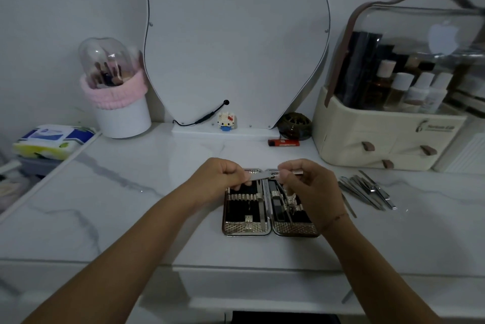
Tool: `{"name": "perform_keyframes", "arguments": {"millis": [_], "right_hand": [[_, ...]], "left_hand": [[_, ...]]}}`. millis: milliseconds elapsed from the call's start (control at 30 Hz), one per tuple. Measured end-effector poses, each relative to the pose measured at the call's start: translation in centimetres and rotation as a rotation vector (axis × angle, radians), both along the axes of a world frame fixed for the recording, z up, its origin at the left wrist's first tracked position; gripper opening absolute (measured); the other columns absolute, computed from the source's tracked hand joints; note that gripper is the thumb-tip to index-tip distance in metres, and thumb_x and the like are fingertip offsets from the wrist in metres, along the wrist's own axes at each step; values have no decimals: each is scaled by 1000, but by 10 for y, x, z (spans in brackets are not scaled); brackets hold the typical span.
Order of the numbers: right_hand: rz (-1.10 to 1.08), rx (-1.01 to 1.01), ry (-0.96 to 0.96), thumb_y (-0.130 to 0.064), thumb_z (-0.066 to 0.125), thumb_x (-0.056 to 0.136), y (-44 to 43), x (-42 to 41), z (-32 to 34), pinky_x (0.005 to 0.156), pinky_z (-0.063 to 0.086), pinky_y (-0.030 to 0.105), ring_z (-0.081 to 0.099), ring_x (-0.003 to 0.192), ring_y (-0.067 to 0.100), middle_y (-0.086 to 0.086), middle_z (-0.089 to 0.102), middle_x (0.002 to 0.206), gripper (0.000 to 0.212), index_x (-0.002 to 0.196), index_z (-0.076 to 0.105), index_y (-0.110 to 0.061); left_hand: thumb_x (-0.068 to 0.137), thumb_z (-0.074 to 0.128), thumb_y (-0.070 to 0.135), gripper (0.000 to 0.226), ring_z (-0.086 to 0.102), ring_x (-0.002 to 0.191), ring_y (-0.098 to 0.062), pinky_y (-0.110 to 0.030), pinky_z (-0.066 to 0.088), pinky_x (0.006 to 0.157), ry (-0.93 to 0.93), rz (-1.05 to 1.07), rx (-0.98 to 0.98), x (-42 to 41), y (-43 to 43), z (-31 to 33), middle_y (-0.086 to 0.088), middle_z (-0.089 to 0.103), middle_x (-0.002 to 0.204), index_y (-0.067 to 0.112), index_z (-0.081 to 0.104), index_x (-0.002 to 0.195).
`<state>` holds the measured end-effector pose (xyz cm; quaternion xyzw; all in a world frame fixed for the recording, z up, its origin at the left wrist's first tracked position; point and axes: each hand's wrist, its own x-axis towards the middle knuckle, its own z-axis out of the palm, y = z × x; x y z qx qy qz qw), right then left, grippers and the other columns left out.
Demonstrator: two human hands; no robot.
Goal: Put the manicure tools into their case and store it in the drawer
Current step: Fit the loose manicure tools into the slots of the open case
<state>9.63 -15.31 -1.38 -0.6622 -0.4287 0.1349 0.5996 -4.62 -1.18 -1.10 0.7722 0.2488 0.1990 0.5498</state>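
Manicure case [246, 228] lies open flat on the marble table [131, 205], directly under both hands: silver textured shell, black lining, left half's loops mostly bare. Left hand [223, 179] and right hand [307, 184], fingers curled, pinch one flat metal tool [258, 176] by its ends. Risks: the tool slips and knocks seated pieces, or the right forearm sweeps the loose tools [367, 190] nearby.

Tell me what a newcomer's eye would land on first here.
Dead centre, the left hand and right hand pinch a small metal tool between them, just above the open manicure case lying flat on the marble counter. To the right of the case lies a heap of loose tools, and behind that stands a clear-topped cream organiser.
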Motion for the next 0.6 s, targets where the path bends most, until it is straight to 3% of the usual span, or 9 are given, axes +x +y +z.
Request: {"name": "perform_keyframes", "arguments": {"millis": [167, 267, 367, 467, 600], "right_hand": [[163, -3, 168, 0, 62, 81, -16, -9, -4, 52, 52, 20, 56, 50, 9, 0, 65, 56, 9, 82, 69, -4], [154, -86, 84, -4, 61, 83, -25, -11, -11, 53, 52, 21, 56, 50, 9, 1, 64, 56, 12, 79, 69, -11], [131, -160, -17, -7, 62, 83, -34, -10, -16, 53, 49, 17, 55, 50, 5, -2, 66, 57, 12, 79, 69, -16], [109, -209, -71, -11, 61, 84, -40, -7, -18, 54, 48, 19, 55, 52, 6, -3, 66, 60, 13, 79, 68, -20], [89, -249, -137, -16, 61, 85, -42, -7, -19, 51, 44, 18, 50, 51, 6, 4, 64, 61, 10, 81, 68, -21]], "left_hand": [[85, 64, 28, 17, 55, 66, -4, -16, 40, 69, 77, -198, -6, -18, -7, -10, 9, 63, 64, 22, 72, 72], [75, 73, 40, 14, 57, 94, -2, -23, 41, 85, 93, -158, 186, -24, -3, -22, 14, 64, 97, 29, 69, 82], [53, 68, 74, 65, 26, 133, 0, -26, 23, 109, 236, -200, 438, -37, 6, -34, 32, 33, 134, 50, 51, 112], [44, 56, 87, 110, 5, 137, 6, -22, 9, 112, 331, -259, 508, -43, 7, -39, 31, 12, 140, 39, 30, 140], [45, 57, 84, 119, 2, 134, 11, -15, 6, 109, 335, -251, 521, -42, 3, -38, 28, 9, 141, 29, 25, 145]]}}
